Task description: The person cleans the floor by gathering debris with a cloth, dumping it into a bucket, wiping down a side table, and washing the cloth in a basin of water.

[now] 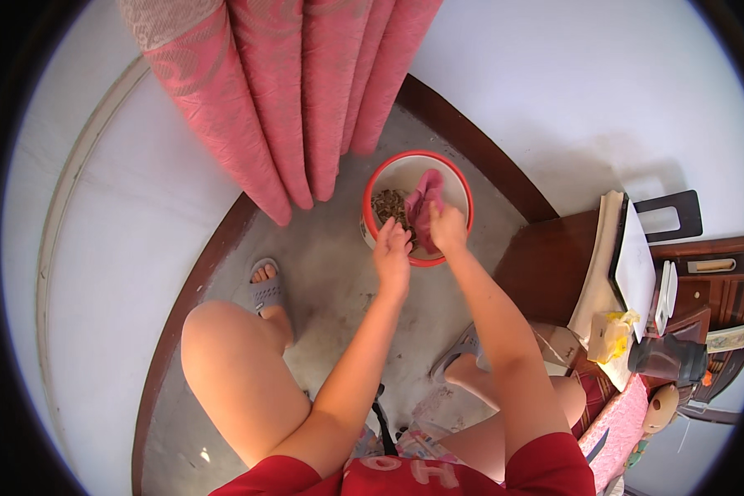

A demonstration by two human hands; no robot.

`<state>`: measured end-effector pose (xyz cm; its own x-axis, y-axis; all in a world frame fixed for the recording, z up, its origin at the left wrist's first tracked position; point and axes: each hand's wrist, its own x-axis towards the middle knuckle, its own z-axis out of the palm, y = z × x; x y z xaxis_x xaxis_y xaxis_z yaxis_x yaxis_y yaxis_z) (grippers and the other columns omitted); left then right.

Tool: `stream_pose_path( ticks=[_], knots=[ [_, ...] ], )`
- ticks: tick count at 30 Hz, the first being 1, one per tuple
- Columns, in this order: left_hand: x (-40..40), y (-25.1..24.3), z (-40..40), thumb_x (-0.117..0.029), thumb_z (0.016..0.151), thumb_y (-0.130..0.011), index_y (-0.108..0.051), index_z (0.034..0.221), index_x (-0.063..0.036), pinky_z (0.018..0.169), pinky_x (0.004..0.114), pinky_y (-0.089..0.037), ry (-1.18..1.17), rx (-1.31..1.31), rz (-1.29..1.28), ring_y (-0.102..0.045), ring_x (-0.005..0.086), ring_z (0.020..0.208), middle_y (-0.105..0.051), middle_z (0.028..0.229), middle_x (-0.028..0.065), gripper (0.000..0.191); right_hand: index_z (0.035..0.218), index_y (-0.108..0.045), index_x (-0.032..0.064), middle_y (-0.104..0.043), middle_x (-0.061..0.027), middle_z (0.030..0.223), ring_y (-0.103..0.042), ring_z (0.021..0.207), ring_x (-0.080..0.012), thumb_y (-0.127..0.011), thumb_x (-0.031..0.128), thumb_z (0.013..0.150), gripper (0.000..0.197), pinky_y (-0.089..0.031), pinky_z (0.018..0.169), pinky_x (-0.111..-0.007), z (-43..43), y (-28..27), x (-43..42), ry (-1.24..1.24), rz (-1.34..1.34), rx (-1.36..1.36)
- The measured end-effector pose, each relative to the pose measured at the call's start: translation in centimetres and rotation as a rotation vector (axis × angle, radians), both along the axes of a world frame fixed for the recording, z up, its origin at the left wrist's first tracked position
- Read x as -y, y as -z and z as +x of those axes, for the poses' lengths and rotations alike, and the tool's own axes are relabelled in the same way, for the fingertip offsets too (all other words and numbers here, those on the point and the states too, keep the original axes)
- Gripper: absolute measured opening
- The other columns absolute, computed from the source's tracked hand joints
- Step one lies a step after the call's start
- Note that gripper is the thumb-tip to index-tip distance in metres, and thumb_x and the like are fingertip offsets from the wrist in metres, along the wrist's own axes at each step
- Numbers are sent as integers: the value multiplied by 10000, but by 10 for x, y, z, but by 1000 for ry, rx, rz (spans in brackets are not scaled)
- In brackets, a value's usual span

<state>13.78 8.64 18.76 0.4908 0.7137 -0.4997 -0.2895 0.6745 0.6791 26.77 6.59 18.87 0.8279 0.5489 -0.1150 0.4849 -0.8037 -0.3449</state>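
Observation:
In front of me on the grey floor stands a round white bin (456, 177) with a red rim. Brown scraps (389, 204), perhaps seed shells, lie inside it. My right hand (447, 228) grips a pink cloth (426, 201), which hangs limp over the inside of the bin. Close by on its left, my left hand (393, 251) hovers over the near rim, palm turned toward the cloth, fingers partly bent and holding nothing.
Pink curtains (322, 99) hang to the floor beyond the bin. A brown wooden desk (542, 266) at right bears a laptop (635, 273), a yellow packet (612, 338) and a dark cup (666, 359). My slippered feet (265, 288) flank the floor before me.

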Motion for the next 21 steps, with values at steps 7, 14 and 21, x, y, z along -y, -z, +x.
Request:
stream_pose_path(
  ticks=[7, 14, 21],
  knots=[
    [-12, 7, 44, -307, 957, -352, -306, 1356, 23, 1058, 300, -239, 146, -47, 488, -326, 228, 1283, -339, 1397, 162, 520, 952, -601, -30, -622, -230, 834, -614, 800, -350, -509, 275, 880, 326, -465, 733, -402, -15, -2, 9, -25, 435, -282],
    [-40, 40, 73, -431, 945, -256, -351, 1319, 22, 1072, 363, -215, 183, -470, 346, -295, 323, 1299, -395, 1327, 243, 595, 988, -602, -42, -638, -153, 843, -592, 801, -225, -507, 199, 891, 277, -454, 744, -332, 7, -8, 27, 26, 509, -144],
    [-28, 47, 71, -460, 940, -288, -299, 1377, -36, 1073, 401, -194, 518, -455, 471, -246, 288, 1334, -320, 1399, 207, 608, 966, -610, -59, -642, -89, 780, -583, 699, -151, -490, 190, 912, 282, -461, 661, -287, -4, -26, 25, 74, 696, -287]
  ],
)
